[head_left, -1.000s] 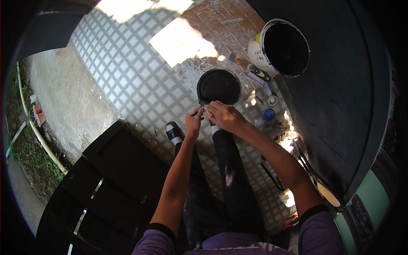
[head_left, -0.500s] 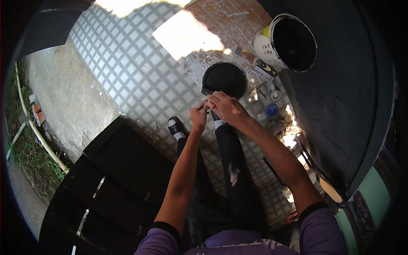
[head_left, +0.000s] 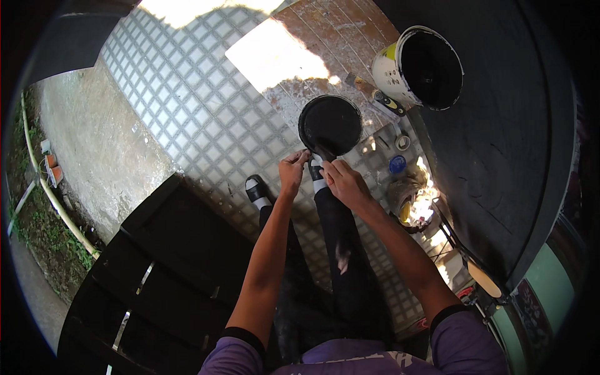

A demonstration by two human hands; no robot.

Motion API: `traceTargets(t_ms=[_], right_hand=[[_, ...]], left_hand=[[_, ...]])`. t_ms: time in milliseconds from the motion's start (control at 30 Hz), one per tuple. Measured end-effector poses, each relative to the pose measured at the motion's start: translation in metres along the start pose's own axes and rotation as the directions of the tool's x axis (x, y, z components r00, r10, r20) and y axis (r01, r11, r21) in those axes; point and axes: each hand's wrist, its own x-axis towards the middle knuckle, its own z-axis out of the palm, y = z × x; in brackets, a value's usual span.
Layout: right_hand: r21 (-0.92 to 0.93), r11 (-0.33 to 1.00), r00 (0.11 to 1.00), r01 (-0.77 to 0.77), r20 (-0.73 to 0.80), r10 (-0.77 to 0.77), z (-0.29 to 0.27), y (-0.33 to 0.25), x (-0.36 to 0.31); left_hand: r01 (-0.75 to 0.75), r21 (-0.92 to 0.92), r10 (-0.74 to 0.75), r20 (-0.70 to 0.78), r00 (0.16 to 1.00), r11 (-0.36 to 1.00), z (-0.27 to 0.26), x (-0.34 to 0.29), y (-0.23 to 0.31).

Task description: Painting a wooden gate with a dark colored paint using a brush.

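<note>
Head view first: from where I stand, the biggest thing is the patterned tile floor [head_left: 187, 119], pale and partly sunlit. Along the right stretches a broad black panel [head_left: 500, 156], and at the lower left is a black slatted piece [head_left: 187, 231], light showing through its gaps. Ahead of the person's feet lies brown boarding [head_left: 356, 40], flecked with pale marks, with a bright patch of sun across part of it. At its right side I see a white bucket [head_left: 389, 78], dark inside. Nearer the person, a round container [head_left: 330, 122] of something black sits at the near end of the boarding, well within reach. Both hands are just short of its near rim: the right hand [head_left: 344, 181] is closed in a grip, while the left hand [head_left: 292, 174] has its fingertips drawn together, and I cannot tell whether anything is between them. Next comes a tool with a yellow and black handle [head_left: 389, 102], lying beside the bucket. Smaller is the dark tool [head_left: 322, 152] in the right hand's grasp, its far end at the container's rim. Off to the right rest a blue disc [head_left: 397, 164] and a little pale ring [head_left: 403, 143]
</note>
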Motion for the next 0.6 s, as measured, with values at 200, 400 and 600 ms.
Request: traceTargets(t_ms=[200,400,600], right_hand=[[0.190,0.973,0.957,-0.134,-0.230,0.177,-0.053,0.044,0.037],[-0.083,0.995,0.967,-0.052,-0.252,0.029,-0.043,0.028,0.031],[0.195,0.972,0.991,-0.131,-0.002,0.134,-0.027,0.000,-0.004]], left_hand=[[-0.009,0.024,0.009,0.008,1.000,1.000,-0.009,-0.003,0.003],[0.003,0.056,-0.003,-0.001,1.000,0.998,-0.007,-0.002,0.002],[-0.018,0.023,0.018,-0.018,1.000,1.000,-0.008,-0.002,0.001]])
